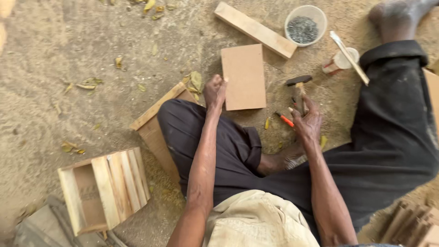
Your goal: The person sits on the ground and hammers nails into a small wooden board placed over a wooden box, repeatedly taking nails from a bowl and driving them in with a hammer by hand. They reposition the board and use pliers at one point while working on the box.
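Note:
I sit on sandy ground with my legs in dark trousers. My left hand [214, 91] grips the lower left corner of a flat brown board [243, 77] lying on the ground. My right hand [305, 121] closes around the wooden handle of a hammer [299, 83], whose dark head points away from me. A red pencil [285, 120] lies just left of that hand.
A wooden plank [254, 29] and a white bowl of nails [305, 25] lie beyond the board. A small cup [337, 61] with a stick across it stands at right. A slatted wooden box [103, 190] sits at lower left; another board [153, 122] lies under my left leg.

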`<state>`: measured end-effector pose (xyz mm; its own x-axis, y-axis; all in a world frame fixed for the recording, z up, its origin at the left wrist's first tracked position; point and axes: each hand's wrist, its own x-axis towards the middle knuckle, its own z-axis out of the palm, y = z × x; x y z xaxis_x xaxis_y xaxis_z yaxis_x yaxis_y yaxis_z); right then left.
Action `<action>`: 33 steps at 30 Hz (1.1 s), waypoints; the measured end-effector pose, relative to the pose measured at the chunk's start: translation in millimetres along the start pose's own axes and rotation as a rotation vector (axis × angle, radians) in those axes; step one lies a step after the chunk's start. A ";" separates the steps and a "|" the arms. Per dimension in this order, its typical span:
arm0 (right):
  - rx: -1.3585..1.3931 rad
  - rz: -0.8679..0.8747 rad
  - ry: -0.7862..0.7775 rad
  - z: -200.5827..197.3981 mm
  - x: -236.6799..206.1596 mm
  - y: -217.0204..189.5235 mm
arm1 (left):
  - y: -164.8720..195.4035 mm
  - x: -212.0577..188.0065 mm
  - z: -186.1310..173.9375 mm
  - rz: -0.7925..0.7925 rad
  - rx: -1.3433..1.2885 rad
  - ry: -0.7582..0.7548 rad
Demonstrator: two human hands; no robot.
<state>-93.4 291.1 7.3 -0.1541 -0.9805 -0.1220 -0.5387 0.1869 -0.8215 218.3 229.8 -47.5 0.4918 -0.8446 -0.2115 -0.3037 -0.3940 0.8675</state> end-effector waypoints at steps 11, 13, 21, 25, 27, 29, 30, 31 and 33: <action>-0.539 -0.447 0.117 10.3 -15.5 -27.7 | 29.0 19.5 2.1 -0.128 0.094 -0.058; -0.409 -0.042 -0.100 24.0 -19.5 -32.5 | 30.3 34.6 4.9 -0.025 0.157 -0.004; 0.632 0.433 -0.113 83.7 -26.9 -25.9 | 42.3 85.5 11.8 0.517 0.199 -0.111; 0.759 0.489 -0.004 91.7 -14.3 -24.3 | 39.9 85.4 6.8 0.422 0.131 -0.067; 0.778 0.503 0.034 90.6 -9.2 -29.4 | 33.4 84.9 1.0 0.286 0.227 -0.099; 0.771 0.508 0.051 87.4 -5.2 -35.8 | 22.2 82.7 -5.4 0.393 0.286 0.057; 0.784 0.465 0.033 86.1 -2.5 -38.8 | 17.3 82.9 -7.1 0.450 0.314 0.135; 0.798 0.423 0.015 85.2 0.2 -41.0 | 12.1 81.5 -8.2 0.350 0.409 0.127; 0.819 0.338 -0.005 86.2 9.1 -43.0 | 1.1 74.5 -13.1 0.149 0.599 0.120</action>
<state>-0.3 268.9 -6.5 -0.1928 -0.8815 -0.4309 0.2978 0.3659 -0.8817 265.2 171.2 -56.4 0.4862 -0.8735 -0.0255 -0.7635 -0.4388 0.4738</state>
